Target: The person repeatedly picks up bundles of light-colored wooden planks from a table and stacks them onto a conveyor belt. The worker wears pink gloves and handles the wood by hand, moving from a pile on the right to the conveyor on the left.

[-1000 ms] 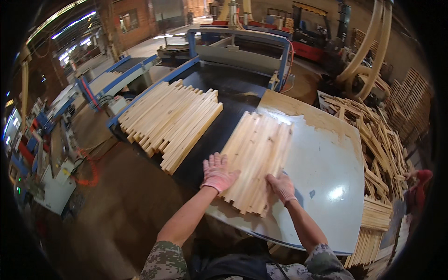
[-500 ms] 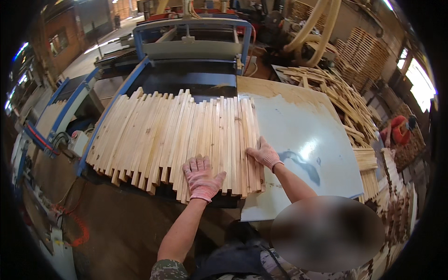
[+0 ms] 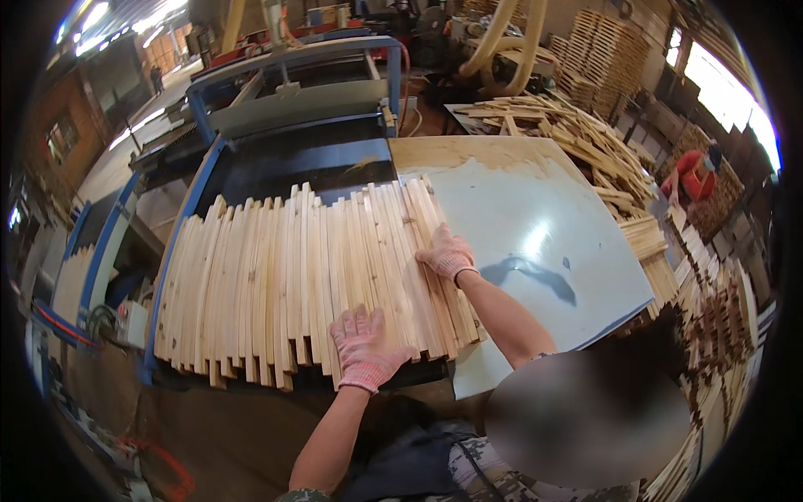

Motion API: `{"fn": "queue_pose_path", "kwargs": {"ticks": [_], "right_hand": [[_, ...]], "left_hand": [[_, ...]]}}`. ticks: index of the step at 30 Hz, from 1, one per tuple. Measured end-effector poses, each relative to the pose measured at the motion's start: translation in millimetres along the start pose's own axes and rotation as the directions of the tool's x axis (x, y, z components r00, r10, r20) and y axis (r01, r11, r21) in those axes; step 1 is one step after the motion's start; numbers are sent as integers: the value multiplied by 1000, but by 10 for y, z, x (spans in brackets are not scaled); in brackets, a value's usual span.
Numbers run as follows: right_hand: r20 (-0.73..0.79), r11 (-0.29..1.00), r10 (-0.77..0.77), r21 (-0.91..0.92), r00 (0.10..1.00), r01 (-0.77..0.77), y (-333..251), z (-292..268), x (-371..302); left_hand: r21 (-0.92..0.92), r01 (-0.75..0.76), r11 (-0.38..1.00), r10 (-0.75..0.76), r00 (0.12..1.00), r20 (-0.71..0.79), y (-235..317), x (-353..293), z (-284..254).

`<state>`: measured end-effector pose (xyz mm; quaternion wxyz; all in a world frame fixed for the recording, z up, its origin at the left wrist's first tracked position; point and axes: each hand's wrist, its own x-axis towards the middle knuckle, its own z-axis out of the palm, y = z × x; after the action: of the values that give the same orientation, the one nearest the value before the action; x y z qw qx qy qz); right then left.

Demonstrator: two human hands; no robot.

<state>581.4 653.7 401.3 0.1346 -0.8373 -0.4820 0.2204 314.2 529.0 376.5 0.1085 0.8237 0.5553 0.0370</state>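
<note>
A wide row of pale wooden strips [image 3: 276,276] lies side by side on the dark bed of a blue-framed machine, their near ends uneven. My left hand [image 3: 365,345], in a pink-and-white knitted glove, rests flat on top of the strips near their front ends, fingers spread. Against the row's right edge lies my right hand [image 3: 448,251], gloved alike, with its fingers stretched over the outermost strips and its palm beside them. Neither hand is wrapped round a strip. The rightmost strips slant, their near ends fanned to the right.
Right of the row is a pale, glossy table panel [image 3: 527,217]. Behind the strips stands the machine's blue crossframe [image 3: 293,84]. Loose wood scraps [image 3: 560,142] are heaped beyond the panel, with stacked pallets [image 3: 598,63] behind. A person in red [image 3: 696,174] is at the far right.
My view has turned and shifted. My right hand has moved farther along the row's right edge, and the rightmost strips now slant more. My left hand stays flat on the strips.
</note>
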Motion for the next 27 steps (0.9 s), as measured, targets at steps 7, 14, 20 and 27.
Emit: {"fn": "queue_pose_path", "kwargs": {"ticks": [7, 14, 20, 27], "right_hand": [[-52, 999, 51, 16, 997, -50, 591, -273, -21], [-115, 995, 20, -92, 993, -31, 975, -455, 69], [-156, 917, -241, 286, 958, 278, 476, -189, -184], [26, 830, -174, 542, 984, 132, 514, 663, 76]], "left_hand": [[11, -172, 985, 169, 978, 120, -355, -97, 4], [-487, -185, 853, 239, 970, 49, -717, -51, -35], [-588, 102, 802, -267, 942, -201, -2266, -265, -581], [-180, 439, 880, -454, 671, -586, -4254, -524, -834]]}}
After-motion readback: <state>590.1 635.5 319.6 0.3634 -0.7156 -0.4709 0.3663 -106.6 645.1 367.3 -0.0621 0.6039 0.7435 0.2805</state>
